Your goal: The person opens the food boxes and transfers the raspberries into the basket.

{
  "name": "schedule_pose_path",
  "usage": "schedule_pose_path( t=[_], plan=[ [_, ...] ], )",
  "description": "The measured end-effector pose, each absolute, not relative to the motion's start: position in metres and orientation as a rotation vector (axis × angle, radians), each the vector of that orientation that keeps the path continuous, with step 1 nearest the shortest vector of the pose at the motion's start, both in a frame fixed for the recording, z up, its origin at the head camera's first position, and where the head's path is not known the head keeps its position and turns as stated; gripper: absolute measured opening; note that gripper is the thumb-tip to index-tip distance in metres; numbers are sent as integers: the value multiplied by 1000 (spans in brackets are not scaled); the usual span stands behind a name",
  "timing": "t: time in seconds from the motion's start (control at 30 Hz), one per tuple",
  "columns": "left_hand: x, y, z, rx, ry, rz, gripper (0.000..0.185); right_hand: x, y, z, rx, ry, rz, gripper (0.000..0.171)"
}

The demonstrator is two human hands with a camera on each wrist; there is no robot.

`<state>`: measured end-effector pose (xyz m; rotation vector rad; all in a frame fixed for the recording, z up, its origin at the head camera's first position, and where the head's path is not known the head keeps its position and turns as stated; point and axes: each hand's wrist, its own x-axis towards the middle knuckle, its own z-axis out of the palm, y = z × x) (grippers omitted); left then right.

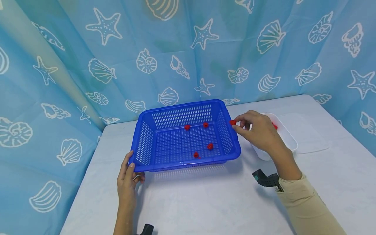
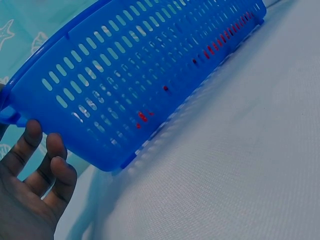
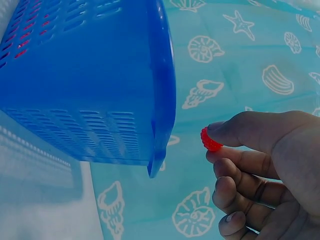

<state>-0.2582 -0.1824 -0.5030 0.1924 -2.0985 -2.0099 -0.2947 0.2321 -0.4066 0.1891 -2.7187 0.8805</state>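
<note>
A blue plastic basket (image 1: pixel 188 164) with slotted walls is in the middle of the head view. Several red raspberries, one of them a raspberry (image 1: pixel 210 146) near the front right, lie on its floor. My left hand (image 1: pixel 128 181) grips the rim at the front left corner; its loosely bent fingers (image 2: pixel 62 175) show below the rim in the left wrist view. Thumb and index finger of my right hand (image 1: pixel 259 130) pinch one red raspberry (image 3: pixel 211 140). That hand is just outside the basket's right rim, level with it, and partly covers a white container (image 1: pixel 289 138).
Red pieces (image 1: pixel 274 125) lie inside the white container. A clear, flat lid (image 1: pixel 311 133) lies to its right on the white table (image 1: pixel 188 205). Behind the table hangs a blue curtain (image 1: pixel 123 88) with shell and starfish prints.
</note>
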Motion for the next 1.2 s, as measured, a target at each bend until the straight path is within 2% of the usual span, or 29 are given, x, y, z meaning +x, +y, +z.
schedule_pose_path(
  t=[0.53, 0.83, 1.2],
  plan=[
    [-259, -182, -504, 193, -2109, -1998, 46, -291, 223, -404, 232, -2718, 876, 26],
    [-258, -183, -504, 181, -2099, -2017, 45, -288, 220, -405, 268, -2726, 914, 32],
    [-258, -183, -504, 183, -2087, -2030, 45, -288, 217, -406, 341, -2723, 922, 29]
  ],
)
